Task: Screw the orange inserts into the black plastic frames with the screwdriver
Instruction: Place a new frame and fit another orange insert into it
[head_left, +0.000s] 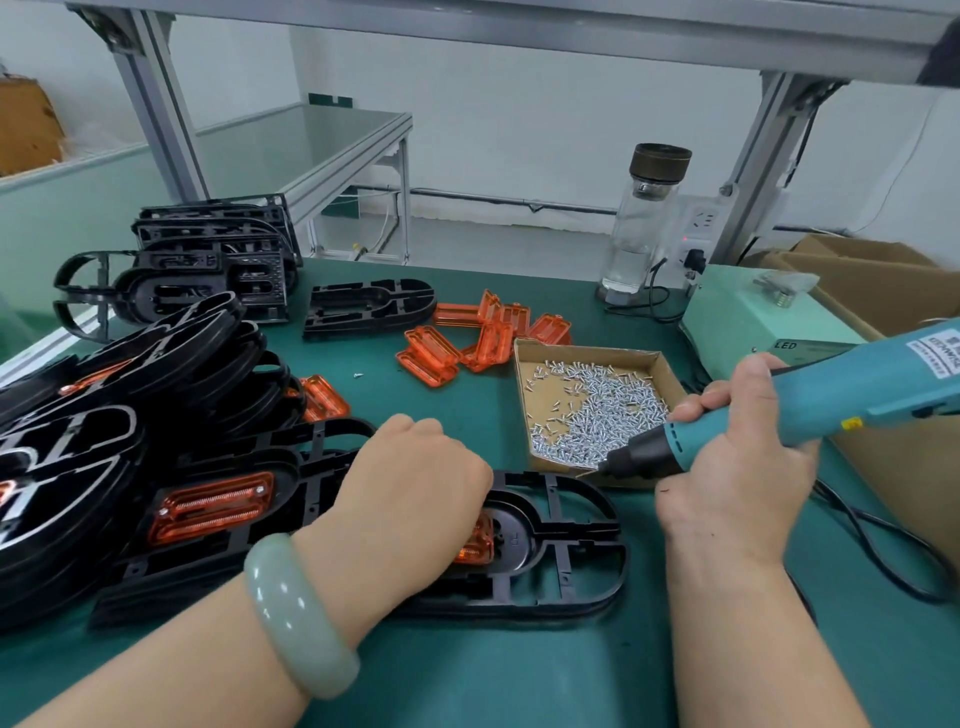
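Head cam looking down at the green bench; the left hand sits knuckles-up on the black frame lying flat at the near edge, right in front of the person; it covers most of the orange insert seated in that frame, only the right end pokes out; the fingers are tucked out of sight under the hand, so honestly can't tell if it's pinching the insert or just pressing down. Pale green bangle on that wrist.

The right hand is wrapped round the teal screwdriver, thumb along the top; the tool is tilted with its dark nose down-left, and the bit is at the near edge of the cardboard tray, right by the heap of small silver screws; whether a screw is on the bit is too small to make out.

Loose inserts are piled just behind the tray; one bare frame lies beside them; more bare ones are stacked back left. The leaning pile of frames on the left has orange pieces fitted, the top one showing two screw heads. Glass bottle at the back; black cable trails off right.
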